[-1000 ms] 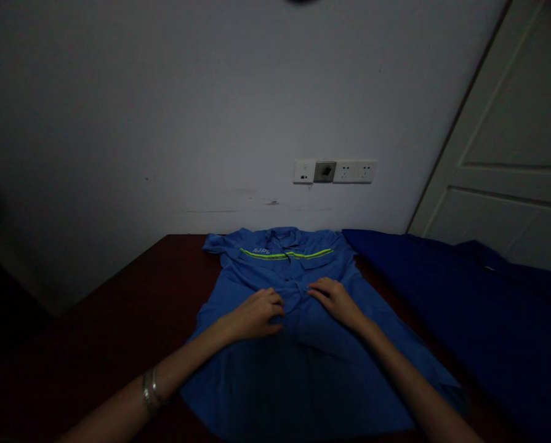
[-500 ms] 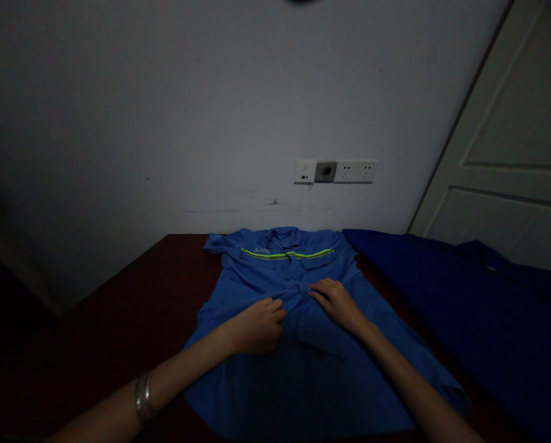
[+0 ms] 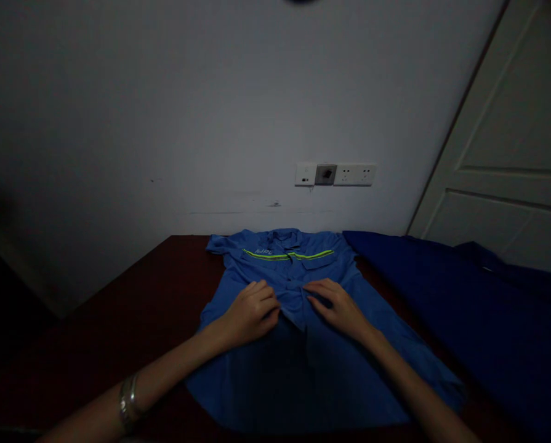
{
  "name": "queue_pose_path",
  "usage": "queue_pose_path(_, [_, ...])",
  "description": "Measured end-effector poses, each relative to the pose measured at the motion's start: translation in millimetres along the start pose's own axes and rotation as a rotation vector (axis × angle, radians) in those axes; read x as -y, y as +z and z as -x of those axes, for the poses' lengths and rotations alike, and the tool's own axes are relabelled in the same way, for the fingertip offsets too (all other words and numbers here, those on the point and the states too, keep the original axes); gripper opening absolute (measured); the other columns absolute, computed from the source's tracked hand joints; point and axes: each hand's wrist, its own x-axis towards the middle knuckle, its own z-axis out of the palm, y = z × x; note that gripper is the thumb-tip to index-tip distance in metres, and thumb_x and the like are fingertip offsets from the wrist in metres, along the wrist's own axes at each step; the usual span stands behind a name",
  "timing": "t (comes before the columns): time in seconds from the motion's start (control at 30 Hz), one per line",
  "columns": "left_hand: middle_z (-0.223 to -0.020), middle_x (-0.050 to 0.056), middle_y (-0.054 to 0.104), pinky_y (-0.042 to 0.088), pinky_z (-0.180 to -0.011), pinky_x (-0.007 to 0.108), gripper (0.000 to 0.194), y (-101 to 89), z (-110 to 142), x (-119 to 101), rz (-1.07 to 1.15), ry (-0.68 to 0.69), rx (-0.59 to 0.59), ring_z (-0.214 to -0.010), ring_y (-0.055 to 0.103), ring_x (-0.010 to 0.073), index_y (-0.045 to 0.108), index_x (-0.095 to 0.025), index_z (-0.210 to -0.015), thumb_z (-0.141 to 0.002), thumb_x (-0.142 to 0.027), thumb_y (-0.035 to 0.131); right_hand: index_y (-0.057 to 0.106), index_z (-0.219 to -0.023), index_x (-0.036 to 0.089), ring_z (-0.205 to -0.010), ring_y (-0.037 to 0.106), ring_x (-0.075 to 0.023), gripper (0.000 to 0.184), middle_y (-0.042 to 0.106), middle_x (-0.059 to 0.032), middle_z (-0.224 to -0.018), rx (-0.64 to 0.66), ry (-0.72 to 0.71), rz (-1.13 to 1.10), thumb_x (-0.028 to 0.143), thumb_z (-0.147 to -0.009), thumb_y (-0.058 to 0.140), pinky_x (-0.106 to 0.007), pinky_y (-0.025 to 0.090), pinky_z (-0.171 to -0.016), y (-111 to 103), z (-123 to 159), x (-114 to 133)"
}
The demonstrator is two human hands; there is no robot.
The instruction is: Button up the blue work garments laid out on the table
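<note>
A short-sleeved blue work shirt [image 3: 335,363] lies front up, collar away from me, with a yellow-green stripe and white letters across the chest. Its lower front is parted, showing the darker inside. My left hand [image 3: 253,311] is closed on the edge of the left front panel, lifting it a little; a bracelet circles that wrist. To the right of the button placket, my right hand [image 3: 337,306] rests at the other panel. Its thumb and forefinger are apart, the fingertips at the placket. Buttons are too small and dark to make out.
A dark red table [image 3: 141,307] carries the shirt. To the right lies a darker blue garment [image 3: 441,301]. Behind the table stands a white wall with sockets and a switch [image 3: 335,175], and a panelled door [image 3: 506,147] is at the right. The light is dim.
My left hand has shifted slightly up and left, still holding the panel edge. My right thumb and forefinger have spread apart at the placket. The front panels now hang more separately.
</note>
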Motion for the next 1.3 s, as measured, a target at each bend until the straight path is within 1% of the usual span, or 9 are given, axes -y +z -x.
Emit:
queue_pose_path(0.2, [-0.078, 0.005, 0.060, 0.037, -0.069, 0.030, 0.015, -19.5, -6, -11, 0.092, -0.052, -0.249, -0.077, 0.051, 0.0156, 0.062, -0.015, -0.081, -0.082, -0.018, 0.048, 0.062, -0.104, 0.022, -0.095, 0.060, -0.0182, 0.022, 0.067, -0.0065, -0.099, -0.111, -0.060, -0.258, 0.026, -0.084, 0.053, -0.036, 0.049, -0.084, -14, 0, 56])
queue_pose_path(0.33, [-0.077, 0.005, 0.061, 0.037, -0.069, 0.030, 0.014, -23.5, -6, -15, 0.118, -0.071, -0.301, -0.077, 0.051, 0.0157, 0.062, -0.016, -0.080, -0.082, -0.019, 0.049, 0.058, -0.111, 0.024, -0.094, 0.061, -0.0193, 0.035, 0.068, -0.0057, -0.100, -0.157, -0.179, -0.184, 0.027, -0.077, 0.063, -0.036, 0.051, -0.083, -16, 9, 74])
queue_pose_path(0.47, [-0.078, 0.005, 0.061, 0.037, -0.070, 0.031, 0.012, -26.6, -6, -18, 0.144, -0.085, -0.321, -0.077, 0.052, 0.0161, 0.062, -0.017, -0.080, -0.081, -0.019, 0.050, 0.059, -0.107, 0.024, -0.084, 0.065, -0.0150, 0.029, 0.070, -0.0028, -0.092, -0.243, -0.206, -0.034, 0.013, -0.081, 0.054, -0.028, 0.052, -0.076, -14, 18, 73])
queue_pose_path(0.57, [-0.076, 0.004, 0.061, 0.037, -0.073, 0.032, 0.012, -30.5, -6, -19, 0.194, -0.037, -0.262, -0.078, 0.052, 0.0159, 0.062, -0.017, -0.079, -0.079, -0.017, 0.050, 0.059, -0.104, 0.024, -0.082, 0.066, -0.0148, 0.026, 0.070, -0.0028, -0.092, -0.259, -0.211, 0.059, 0.012, -0.082, 0.051, -0.027, 0.053, -0.074, -13, 24, 65])
queue_pose_path(0.73, [-0.075, 0.003, 0.062, 0.038, -0.078, 0.032, 0.009, -35.3, -7, -21, 0.388, 0.069, -0.046, -0.078, 0.054, 0.0143, 0.062, -0.016, -0.073, -0.077, -0.017, 0.054, 0.058, -0.104, 0.025, -0.086, 0.065, -0.0152, 0.026, 0.069, -0.0027, -0.100, -0.211, -0.213, 0.113, 0.013, -0.082, 0.052, -0.029, 0.053, -0.073, -15, 30, 54])
queue_pose_path(0.83, [-0.074, 0.003, 0.062, 0.041, -0.077, 0.029, 0.013, -33.0, -10, -22, 0.558, -0.032, -0.071, -0.077, 0.055, 0.0132, 0.063, -0.016, -0.073, -0.081, -0.021, 0.054, 0.059, -0.103, 0.025, -0.087, 0.065, -0.0151, 0.026, 0.068, -0.0026, -0.102, -0.175, -0.251, 0.145, 0.013, -0.083, 0.050, -0.029, 0.053, -0.073, -16, 30, 56])
queue_pose_path(0.93, [-0.088, 0.005, 0.064, 0.044, -0.080, 0.029, 0.014, -27.3, -15, -23, 0.706, -0.144, -0.105, -0.086, 0.057, 0.0145, 0.066, -0.016, -0.088, -0.080, -0.025, 0.059, 0.061, -0.098, 0.024, -0.086, 0.066, -0.0162, 0.023, 0.068, -0.0044, -0.102, -0.185, -0.307, 0.207, 0.011, -0.083, 0.049, -0.029, 0.053, -0.071, -18, 28, 61])
queue_pose_path(1.07, [-0.103, 0.007, 0.065, 0.044, -0.088, 0.032, 0.030, -16.5, -18, -28, 0.861, -0.161, -0.044, -0.098, 0.057, 0.0176, 0.064, -0.018, -0.102, -0.073, -0.027, 0.067, 0.063, -0.091, 0.023, -0.084, 0.066, -0.0178, 0.023, 0.070, -0.0057, -0.097, -0.198, -0.290, 0.224, 0.009, -0.083, 0.046, -0.028, 0.054, -0.071, -21, 26, 66])
queue_pose_path(1.3, [-0.095, 0.005, 0.069, 0.046, -0.084, 0.028, 0.027, -0.6, -20, -36, 0.892, -0.384, -0.002, -0.090, 0.062, 0.0182, 0.068, -0.015, -0.094, -0.068, -0.025, 0.070, 0.061, -0.095, 0.022, -0.088, 0.064, -0.0165, 0.022, 0.069, -0.0068, -0.098, -0.229, -0.272, 0.274, 0.012, -0.085, 0.045, -0.027, 0.053, -0.072, -23, 25, 65])
